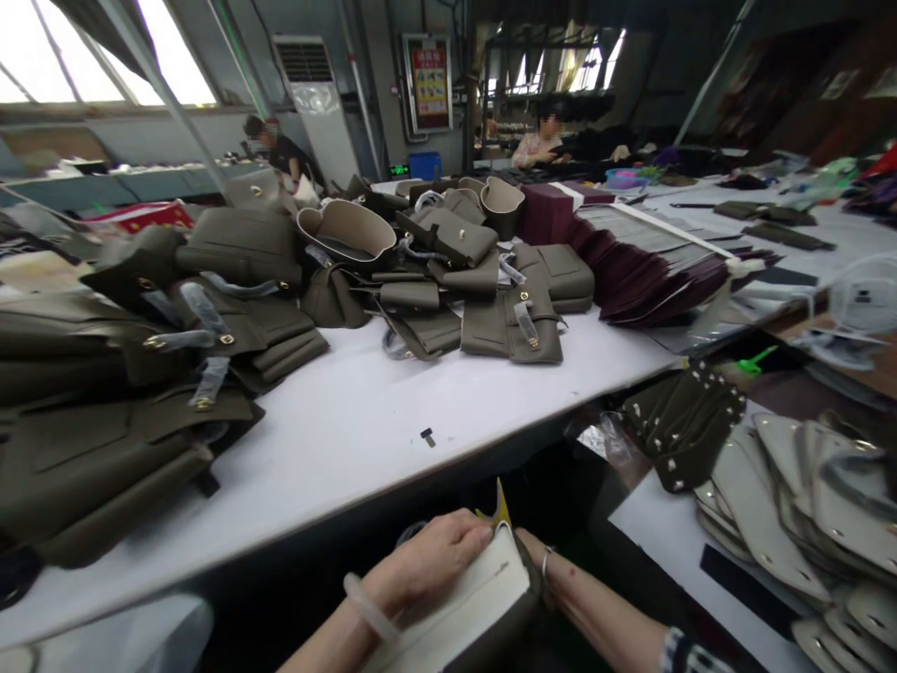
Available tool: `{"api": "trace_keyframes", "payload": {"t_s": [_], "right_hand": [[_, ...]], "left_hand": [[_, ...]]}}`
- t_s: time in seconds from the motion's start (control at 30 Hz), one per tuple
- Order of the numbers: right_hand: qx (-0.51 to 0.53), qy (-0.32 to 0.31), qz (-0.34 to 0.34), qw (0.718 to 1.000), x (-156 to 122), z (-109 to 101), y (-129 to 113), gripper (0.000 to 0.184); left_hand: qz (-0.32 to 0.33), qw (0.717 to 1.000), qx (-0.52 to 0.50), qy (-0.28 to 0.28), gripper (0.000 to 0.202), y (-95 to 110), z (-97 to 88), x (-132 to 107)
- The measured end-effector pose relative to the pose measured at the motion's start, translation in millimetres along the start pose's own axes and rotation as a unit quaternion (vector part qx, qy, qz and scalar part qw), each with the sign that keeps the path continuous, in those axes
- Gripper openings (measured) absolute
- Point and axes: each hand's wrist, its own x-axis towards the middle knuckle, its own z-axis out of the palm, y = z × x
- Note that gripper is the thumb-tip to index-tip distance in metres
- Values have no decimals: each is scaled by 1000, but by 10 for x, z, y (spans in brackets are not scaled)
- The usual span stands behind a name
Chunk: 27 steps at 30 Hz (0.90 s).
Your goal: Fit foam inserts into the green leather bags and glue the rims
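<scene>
At the bottom edge, below the table's front, my left hand (pixel 431 559) lies curled over the top of an olive bag piece with a pale lining (pixel 466 608); a clear bangle sits on that wrist. My right hand (pixel 538 553) reaches in from the right and is pressed against the far side of the same piece. Its fingers are hidden behind the piece, and only the wrist with a thin band shows. A small yellow tip (pixel 501 509) sticks up between the two hands.
The white table (pixel 364 421) carries heaps of olive handbags (pixel 105 402) at the left and more bags (pixel 511 318) in the middle, beside a fan of maroon pieces (pixel 631 271). Pale and olive cut panels (pixel 771 486) are stacked at the right. Other people sit at the back.
</scene>
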Motion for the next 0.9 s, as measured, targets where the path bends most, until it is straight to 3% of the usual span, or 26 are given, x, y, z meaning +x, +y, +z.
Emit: {"api": "trace_keyframes", "payload": {"t_s": [0.1,0.2,0.27,0.33,0.4,0.43,0.5,0.6,0.67,0.77,0.9], "right_hand": [[-74,-46,53,995,149,-273,-49,27],[-122,-99,87,984,147,-715,-246,41],[-137,-188,120,965,82,-951,-437,50],[-198,-310,129,921,39,-1037,-611,53],[-332,-357,49,872,72,-971,-734,51],[-399,-342,-11,851,120,-903,-778,48],[-490,-270,-124,820,253,-752,-851,44],[-549,-176,-226,786,435,-569,-965,47],[-584,-159,-288,742,497,-472,-1043,52],[-619,-189,-358,674,524,-334,-1128,54],[-646,-216,-411,606,547,-200,-1160,57]], "left_hand": [[-6,1000,-18,10,45,-49,8,-2],[-13,999,-39,9,44,-83,-2,7],[-15,999,-48,12,39,-91,-12,14],[-30,998,-57,26,37,-96,-13,19],[-58,995,-69,45,48,-105,0,21],[-72,993,-77,55,55,-112,10,20],[-84,990,-93,66,67,-123,30,13],[-69,989,-111,72,77,-115,42,-6],[-58,990,-103,81,76,-86,30,-23],[-49,992,-69,90,65,-22,-5,-46],[-16,996,-45,79,51,45,-36,-61]]}}
